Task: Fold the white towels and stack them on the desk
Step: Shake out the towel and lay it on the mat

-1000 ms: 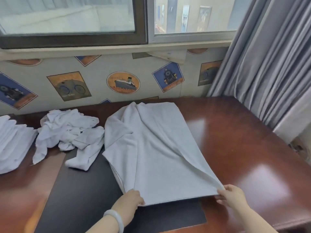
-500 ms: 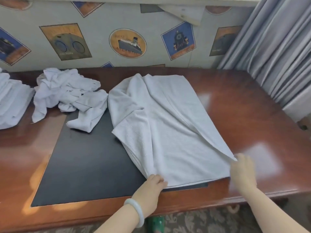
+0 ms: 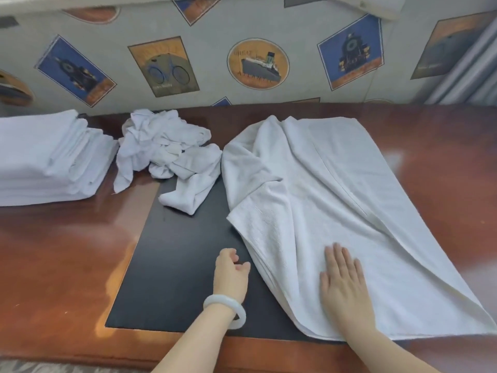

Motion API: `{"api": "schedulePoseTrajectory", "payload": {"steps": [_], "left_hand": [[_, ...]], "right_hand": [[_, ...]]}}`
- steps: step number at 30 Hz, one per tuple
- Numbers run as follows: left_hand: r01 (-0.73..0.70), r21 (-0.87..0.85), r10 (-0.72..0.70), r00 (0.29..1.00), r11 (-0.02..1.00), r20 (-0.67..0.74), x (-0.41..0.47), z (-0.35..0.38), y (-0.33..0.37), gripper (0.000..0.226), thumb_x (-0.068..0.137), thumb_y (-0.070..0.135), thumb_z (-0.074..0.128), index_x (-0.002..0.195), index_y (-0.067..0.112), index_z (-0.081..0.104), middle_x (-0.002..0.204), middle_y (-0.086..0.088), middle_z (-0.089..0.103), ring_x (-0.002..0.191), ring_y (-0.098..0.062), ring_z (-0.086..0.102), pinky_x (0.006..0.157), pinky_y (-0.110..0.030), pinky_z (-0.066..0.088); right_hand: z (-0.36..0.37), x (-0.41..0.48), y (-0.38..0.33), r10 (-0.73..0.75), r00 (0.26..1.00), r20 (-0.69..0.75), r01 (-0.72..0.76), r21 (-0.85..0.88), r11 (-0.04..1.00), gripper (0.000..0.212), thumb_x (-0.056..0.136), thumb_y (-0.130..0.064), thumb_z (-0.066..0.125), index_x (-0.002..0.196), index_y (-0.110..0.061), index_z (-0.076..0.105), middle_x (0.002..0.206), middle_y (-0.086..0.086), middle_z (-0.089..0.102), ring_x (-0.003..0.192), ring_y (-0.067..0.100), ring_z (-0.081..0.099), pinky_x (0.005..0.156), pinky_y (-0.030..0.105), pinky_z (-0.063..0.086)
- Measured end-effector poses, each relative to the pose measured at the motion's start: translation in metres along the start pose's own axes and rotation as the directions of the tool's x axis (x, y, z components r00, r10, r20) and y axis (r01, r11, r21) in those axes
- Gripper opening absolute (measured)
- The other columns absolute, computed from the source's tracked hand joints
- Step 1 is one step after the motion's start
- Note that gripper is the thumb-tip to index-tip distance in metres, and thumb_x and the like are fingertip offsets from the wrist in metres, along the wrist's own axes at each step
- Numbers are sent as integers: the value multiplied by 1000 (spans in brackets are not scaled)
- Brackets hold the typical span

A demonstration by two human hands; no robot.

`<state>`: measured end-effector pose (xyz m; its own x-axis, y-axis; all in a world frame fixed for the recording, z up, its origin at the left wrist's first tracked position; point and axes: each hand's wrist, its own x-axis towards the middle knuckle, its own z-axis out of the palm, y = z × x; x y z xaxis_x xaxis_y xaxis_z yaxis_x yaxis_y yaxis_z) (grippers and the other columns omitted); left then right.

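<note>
We pressed our right hand flat, fingers straight, on the near end of the half-folded towel, which was spread across the desk and its black mat. Our left hand was loosely curled beside the towel's edge, holding nothing. Folded towels sat stacked at far left.

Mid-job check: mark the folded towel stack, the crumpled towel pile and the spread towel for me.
folded towel stack [image 3: 40,154], head view, top towel's flat face.
crumpled towel pile [image 3: 161,142], head view, middle of the heap.
spread towel [image 3: 309,211], head view, its flat middle.
</note>
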<state>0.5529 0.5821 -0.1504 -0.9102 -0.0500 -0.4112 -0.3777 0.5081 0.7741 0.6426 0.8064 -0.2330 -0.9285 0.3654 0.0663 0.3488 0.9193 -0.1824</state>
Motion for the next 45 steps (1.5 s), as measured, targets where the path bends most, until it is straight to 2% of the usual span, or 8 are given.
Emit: {"api": "schedulePoseTrajectory", "payload": {"steps": [9,13,18,23,30,34,40,45], "left_hand": [[75,-235,-77,997,969,-2,85,-8,47,54,96,27,61,145,22,38,123,0,56,111,-25,60,103,-40,46],[108,-351,-111,994,930,12,88,-1,39,26,99,14,56,124,10,58,113,-5,62,90,-18,63,73,-23,53],[60,-227,-83,992,972,-92,78,-1,17,6,96,22,59,96,16,62,117,-7,62,89,-16,63,79,-27,49],[99,-605,-199,975,790,-101,36,-54,-10,13,102,11,45,108,2,52,116,-14,64,104,-26,66,89,-45,57],[111,-782,-183,983,613,-4,-28,-81,-64,31,95,-5,50,124,5,51,117,-12,69,110,-25,67,95,-45,52],[38,-527,-126,983,849,-132,-17,-80,-66,42,85,-3,66,118,23,60,106,4,72,100,-9,69,95,-36,54],[-158,-170,99,945,973,-311,-18,-118,-44,35,94,7,57,113,35,66,83,0,68,74,-15,66,67,-27,54],[136,72,-98,916,988,-388,-57,-132,-109,40,91,0,43,106,30,65,89,-4,54,76,-25,53,63,-37,45]], "right_hand": [[-1,2,-3,13,1000,24,-13,-14,1000,61,96,-32,24,152,-12,32,160,3,27,148,16,20,121,38,4],[-5,1,-4,12,999,34,-11,-29,1000,62,95,-34,27,153,-12,30,160,4,24,149,17,18,121,39,3],[-6,0,-5,1,998,55,2,-66,998,68,95,-43,25,155,-12,26,162,5,19,151,17,12,122,39,-1],[-10,0,-7,16,997,71,-13,-41,999,70,94,-47,18,156,-14,19,164,2,10,151,14,1,122,36,-7],[-13,0,-7,17,993,116,-12,-45,999,73,93,-49,7,158,-16,9,165,1,2,151,14,-6,122,37,-9],[-15,1,-10,29,989,148,-22,-49,999,71,94,-48,5,158,-16,4,165,2,-2,151,15,-8,122,39,-9],[-19,1,-11,32,988,149,-27,-34,999,64,100,-41,19,158,-16,7,165,2,-1,152,17,-5,122,38,-8],[-15,0,-11,32,993,112,-29,-34,999,71,93,-45,17,155,-13,20,163,9,15,151,24,10,123,41,1]]}}
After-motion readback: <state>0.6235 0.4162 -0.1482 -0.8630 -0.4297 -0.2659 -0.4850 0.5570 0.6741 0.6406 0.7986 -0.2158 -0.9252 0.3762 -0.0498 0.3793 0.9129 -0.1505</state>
